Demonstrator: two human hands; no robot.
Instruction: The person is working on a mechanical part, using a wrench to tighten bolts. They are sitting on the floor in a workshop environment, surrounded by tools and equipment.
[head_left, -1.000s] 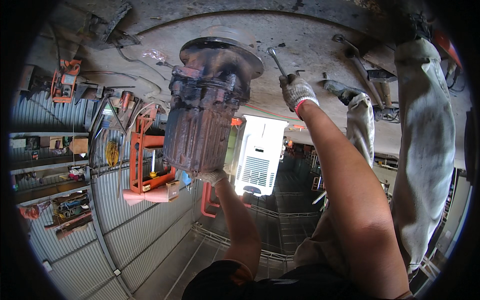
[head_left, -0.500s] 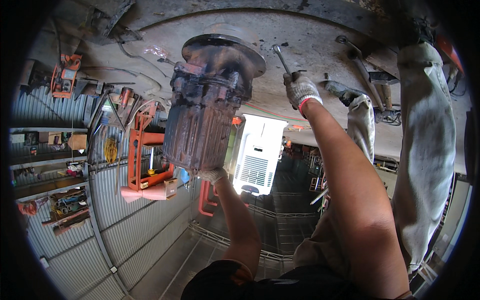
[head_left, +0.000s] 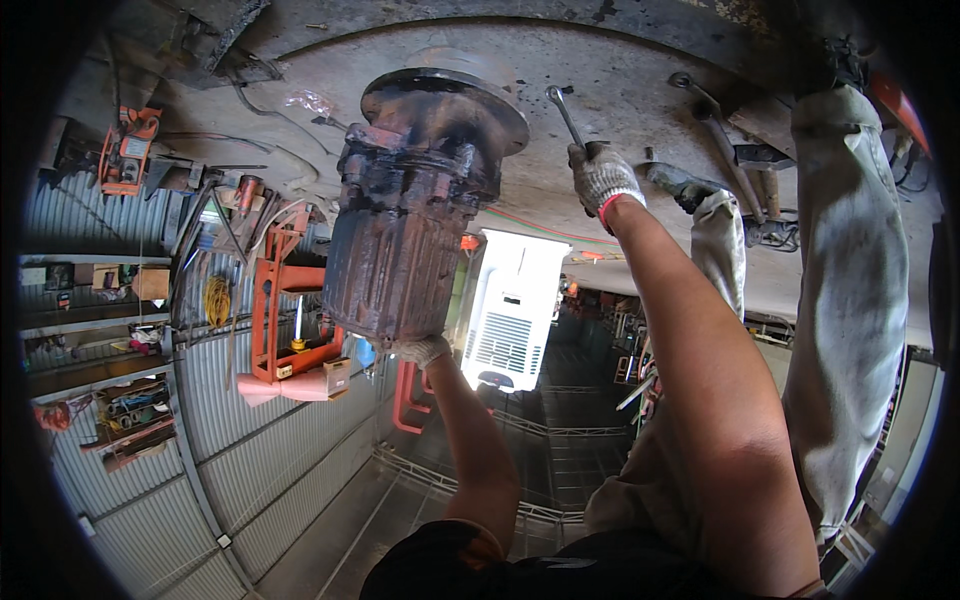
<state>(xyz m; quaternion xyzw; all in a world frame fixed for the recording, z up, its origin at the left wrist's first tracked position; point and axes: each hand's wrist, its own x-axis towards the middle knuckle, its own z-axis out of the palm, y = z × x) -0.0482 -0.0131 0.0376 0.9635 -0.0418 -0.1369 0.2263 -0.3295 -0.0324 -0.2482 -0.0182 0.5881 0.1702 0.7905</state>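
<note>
A large, greasy, ribbed electric motor (head_left: 395,265) with a round flange (head_left: 440,100) takes up the centre-left, its flange toward the floor. My left hand (head_left: 425,350), in a knitted glove, is closed against the motor's end away from the flange; the motor hides part of its fingers. To the right of the motor, my gloved right hand (head_left: 605,178) is wrapped round a combination wrench (head_left: 565,115). The ring end of the wrench points away from me, apart from the flange.
Stained concrete floor (head_left: 600,60) runs across the picture's top. Right of my right arm are pale trouser legs (head_left: 845,250), a dark shoe (head_left: 685,185) and long metal tools (head_left: 730,155). Leftward stand an orange machine (head_left: 130,150), a red frame (head_left: 268,310) and shelves (head_left: 95,330).
The surroundings and motor have shifted very slightly left in the picture. My right hand still holds the wrench, its fingers a little rearranged; my left hand stays on the motor.
</note>
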